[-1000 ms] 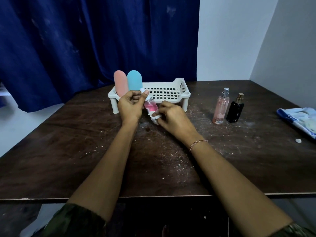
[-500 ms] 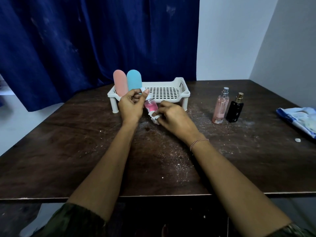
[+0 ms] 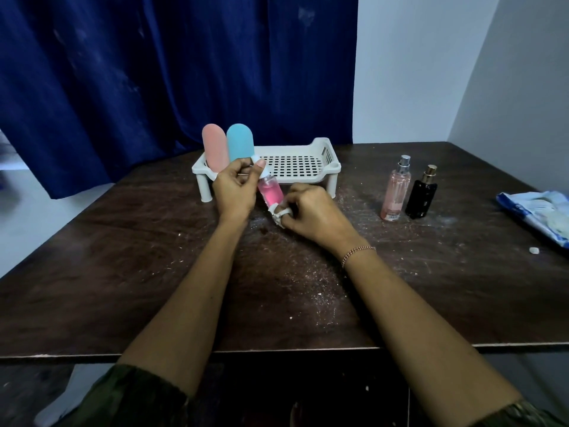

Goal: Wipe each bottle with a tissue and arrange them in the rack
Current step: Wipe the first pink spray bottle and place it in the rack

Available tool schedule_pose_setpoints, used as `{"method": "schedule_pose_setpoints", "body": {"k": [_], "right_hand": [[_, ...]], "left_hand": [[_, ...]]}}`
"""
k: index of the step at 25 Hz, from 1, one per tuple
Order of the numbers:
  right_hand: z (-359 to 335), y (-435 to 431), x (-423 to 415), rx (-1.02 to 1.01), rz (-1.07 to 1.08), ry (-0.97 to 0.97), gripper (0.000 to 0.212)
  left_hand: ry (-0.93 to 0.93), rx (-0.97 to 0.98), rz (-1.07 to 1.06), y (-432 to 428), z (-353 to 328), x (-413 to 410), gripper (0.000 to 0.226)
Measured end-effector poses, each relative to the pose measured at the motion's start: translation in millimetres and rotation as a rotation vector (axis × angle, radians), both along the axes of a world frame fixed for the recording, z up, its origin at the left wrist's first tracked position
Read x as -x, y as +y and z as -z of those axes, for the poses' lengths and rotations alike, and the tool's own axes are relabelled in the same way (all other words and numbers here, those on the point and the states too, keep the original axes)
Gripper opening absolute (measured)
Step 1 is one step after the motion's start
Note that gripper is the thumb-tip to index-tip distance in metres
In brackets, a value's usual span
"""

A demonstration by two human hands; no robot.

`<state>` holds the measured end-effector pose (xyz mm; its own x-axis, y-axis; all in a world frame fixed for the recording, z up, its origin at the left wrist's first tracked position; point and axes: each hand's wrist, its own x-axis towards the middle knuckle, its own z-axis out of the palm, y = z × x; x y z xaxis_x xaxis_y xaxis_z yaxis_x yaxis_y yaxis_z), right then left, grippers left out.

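A small bottle of bright pink liquid (image 3: 271, 191) with a white cap is tilted above the table in front of the rack. My left hand (image 3: 235, 189) pinches its cap end. My right hand (image 3: 311, 211) grips a crumpled white tissue (image 3: 278, 215) pressed against the bottle's lower end. The white perforated rack (image 3: 308, 177) stands behind, with a pink rounded bottle (image 3: 214, 149) and a blue rounded bottle (image 3: 240, 143) upright at its left end. A pale pink spray bottle (image 3: 395, 189) and a black spray bottle (image 3: 421, 194) stand on the table to the right.
The dark wooden table (image 3: 154, 257) is dusted with white crumbs. A blue and white tissue pack (image 3: 542, 212) lies at the right edge, with a small white scrap (image 3: 533, 250) near it. A blue curtain (image 3: 154, 72) hangs behind; walls close the right side.
Both hands stay in place around the small pink bottle. The tissue in my right hand shifts slightly against the bottle's lower end.
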<state>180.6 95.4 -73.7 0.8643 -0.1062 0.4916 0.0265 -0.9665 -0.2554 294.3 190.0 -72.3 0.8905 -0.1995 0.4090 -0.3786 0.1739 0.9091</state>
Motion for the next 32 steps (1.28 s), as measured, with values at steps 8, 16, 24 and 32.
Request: {"method": "schedule_pose_setpoints", "body": {"k": [8,16,24,32], "right_hand": [[-0.7,2.1,2.1,0.014,-0.039,-0.039,0.019],[-0.4,2.7,1.9,-0.014,-0.031,-0.065,0.016],[1.0,-2.0,0.8,-0.016,-0.052,-0.019,0.015],[0.1,2.9,-1.7,-0.024,-0.12,-0.159,0.023]], "left_hand": [[0.006,-0.001,0.009,-0.3,-0.4,0.9,0.014],[-0.025,-0.054,0.055,-1.3,0.5,-1.2,0.017],[-0.185,-0.073,0.166,0.9,3.9,1.8,0.024],[-0.204,-0.091,0.11,-3.3,3.0,4.5,0.029]]}}
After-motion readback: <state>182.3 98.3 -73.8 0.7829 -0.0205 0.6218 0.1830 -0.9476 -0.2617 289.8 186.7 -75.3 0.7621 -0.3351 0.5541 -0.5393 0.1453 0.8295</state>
